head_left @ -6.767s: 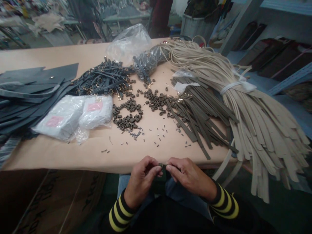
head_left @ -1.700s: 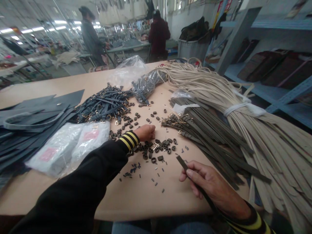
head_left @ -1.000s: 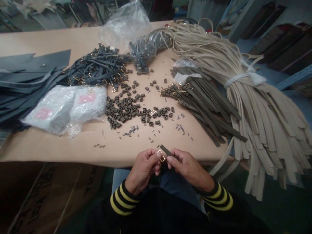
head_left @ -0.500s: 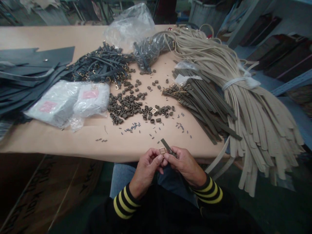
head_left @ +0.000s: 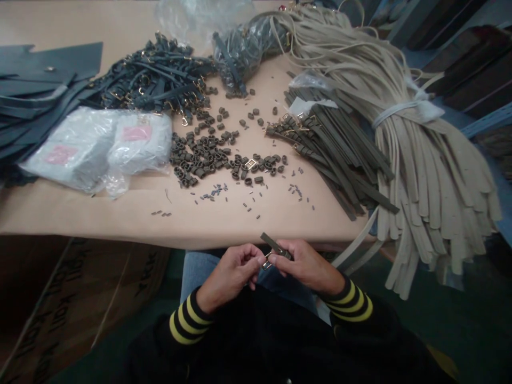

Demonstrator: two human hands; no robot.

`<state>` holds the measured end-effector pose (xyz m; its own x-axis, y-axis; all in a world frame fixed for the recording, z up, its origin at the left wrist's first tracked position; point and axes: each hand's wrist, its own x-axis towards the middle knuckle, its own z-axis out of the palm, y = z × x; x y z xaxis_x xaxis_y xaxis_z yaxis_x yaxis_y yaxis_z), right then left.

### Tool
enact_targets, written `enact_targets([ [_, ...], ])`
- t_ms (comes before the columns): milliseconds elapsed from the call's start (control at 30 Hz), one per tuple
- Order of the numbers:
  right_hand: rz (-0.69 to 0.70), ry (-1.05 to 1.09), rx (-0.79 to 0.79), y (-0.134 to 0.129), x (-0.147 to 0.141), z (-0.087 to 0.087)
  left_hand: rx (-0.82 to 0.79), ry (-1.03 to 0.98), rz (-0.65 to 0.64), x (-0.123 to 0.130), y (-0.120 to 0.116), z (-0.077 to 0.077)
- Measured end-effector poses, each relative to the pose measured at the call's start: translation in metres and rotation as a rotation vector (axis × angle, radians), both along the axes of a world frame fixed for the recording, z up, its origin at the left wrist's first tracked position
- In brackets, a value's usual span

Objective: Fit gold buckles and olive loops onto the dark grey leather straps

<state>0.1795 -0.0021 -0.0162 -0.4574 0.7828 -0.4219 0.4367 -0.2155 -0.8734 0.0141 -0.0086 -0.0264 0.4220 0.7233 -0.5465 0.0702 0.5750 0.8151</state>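
Just off the table's near edge, my two hands meet over a small metal buckle (head_left: 267, 261). The thumb and fingertips of my left hand (head_left: 234, 271) are closed in a pinch at the buckle's left side. Between the thumb and fingers of my right hand (head_left: 310, 266) is a short olive-green strap (head_left: 272, 244), its free end pointing up and left. The buckle sits tilted against this strap, and the fingers partly hide where they meet.
On the table (head_left: 212, 221) lie olive strap loops (head_left: 208, 152), a loose buckle (head_left: 250, 164) and tiny metal pieces (head_left: 296, 190). Olive straps (head_left: 340, 154) and a beige strap bundle (head_left: 432, 160) lie right. Dark straps (head_left: 148, 80) and wrapped white packs (head_left: 76, 149) lie left.
The buckle has tipped from facing me squarely to a slant beside the strap. My left hand has shifted slightly left. The whole view has tilted downward.
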Motion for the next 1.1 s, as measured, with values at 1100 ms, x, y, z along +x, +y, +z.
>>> enact_targets([
  [1100, -0.074, 0.35, -0.287, -0.033, 0.007, -0.025, -0.223, -0.184, 0.293, -0.001, -0.018, -0.011],
])
